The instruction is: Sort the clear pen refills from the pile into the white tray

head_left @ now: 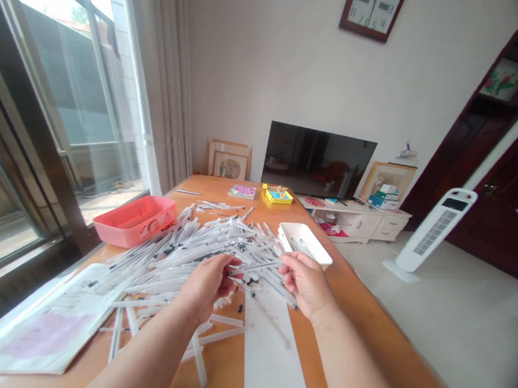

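A clear pen [257, 267] with a dark line inside spans the gap between my hands, low over the table. My left hand [216, 283] pinches its left end, and my right hand [300, 280] has its fingertips closed at the other end. Beneath and beyond them spreads a large heap of clear pen parts [201, 243], with small black caps [240, 308] among them. Under my hands lies a white strip of paper [270, 362]. A white tray [321, 254] with a few pens inside stands just past my right hand.
A red plastic basket [125, 231] sits at the table's left edge, near a flat printed bag [46, 327]. At the far end are a yellow box [278, 197], a pink booklet [241, 191] and a silver pen [189, 192]. The wooden table [365, 328] ends on the right.
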`<act>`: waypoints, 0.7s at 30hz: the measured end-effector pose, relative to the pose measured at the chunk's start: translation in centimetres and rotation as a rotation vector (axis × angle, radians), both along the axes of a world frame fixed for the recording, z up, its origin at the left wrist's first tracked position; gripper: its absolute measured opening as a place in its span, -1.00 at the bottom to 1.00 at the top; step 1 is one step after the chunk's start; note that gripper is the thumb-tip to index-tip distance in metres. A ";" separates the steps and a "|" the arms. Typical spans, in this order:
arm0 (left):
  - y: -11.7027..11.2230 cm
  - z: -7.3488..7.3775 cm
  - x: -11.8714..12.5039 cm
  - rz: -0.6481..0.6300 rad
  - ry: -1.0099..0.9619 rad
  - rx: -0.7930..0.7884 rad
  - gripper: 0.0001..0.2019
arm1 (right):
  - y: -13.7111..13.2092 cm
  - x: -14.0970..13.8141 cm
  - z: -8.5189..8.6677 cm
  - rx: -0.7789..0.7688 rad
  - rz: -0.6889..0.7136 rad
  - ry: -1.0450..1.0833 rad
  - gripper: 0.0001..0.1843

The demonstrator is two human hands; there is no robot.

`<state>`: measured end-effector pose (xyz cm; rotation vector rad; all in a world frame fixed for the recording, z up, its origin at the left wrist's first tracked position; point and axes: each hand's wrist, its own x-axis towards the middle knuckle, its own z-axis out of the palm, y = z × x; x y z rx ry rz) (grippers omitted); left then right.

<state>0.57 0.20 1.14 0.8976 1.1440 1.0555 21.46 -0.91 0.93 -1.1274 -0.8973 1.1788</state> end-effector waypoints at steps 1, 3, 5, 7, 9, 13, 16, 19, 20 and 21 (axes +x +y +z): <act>0.0 -0.1 0.0 -0.004 -0.004 0.030 -0.69 | 0.0 0.0 -0.1 -0.005 0.004 -0.012 -0.75; 0.0 -0.2 0.0 0.014 -0.003 0.096 -0.74 | -0.1 -0.2 -0.2 -0.020 0.032 -0.044 -0.76; 0.0 -0.3 0.1 0.066 -0.013 0.127 -0.75 | -0.2 -0.5 -0.3 -0.029 0.064 -0.050 -0.75; 0.0 -0.4 0.3 0.100 -0.041 0.128 -0.73 | -0.3 -0.8 -0.5 -0.023 0.086 -0.012 -0.74; 0.0 -0.4 0.4 0.100 -0.068 0.126 -0.72 | -0.3 -1.0 -0.6 -0.004 0.098 0.027 -0.74; -0.2 -0.1 0.6 0.120 -0.131 0.154 -0.72 | -0.4 -0.9 -0.6 0.016 0.157 -0.067 -0.77; -0.3 0.3 0.7 0.152 -0.243 0.156 -0.71 | -0.6 -0.7 0.0 0.016 0.227 -0.198 -0.82; -0.3 0.7 0.8 0.208 -0.309 0.113 -0.65 | -0.7 -0.7 0.7 0.018 0.211 -0.262 -0.83; -0.3 0.8 0.7 0.229 -0.305 0.102 -0.64 | -0.7 -0.7 0.9 0.028 0.186 -0.278 -0.84; -0.3 0.8 0.6 0.247 -0.291 0.097 -0.63 | -0.5 -0.7 1.1 0.043 0.151 -0.298 -0.84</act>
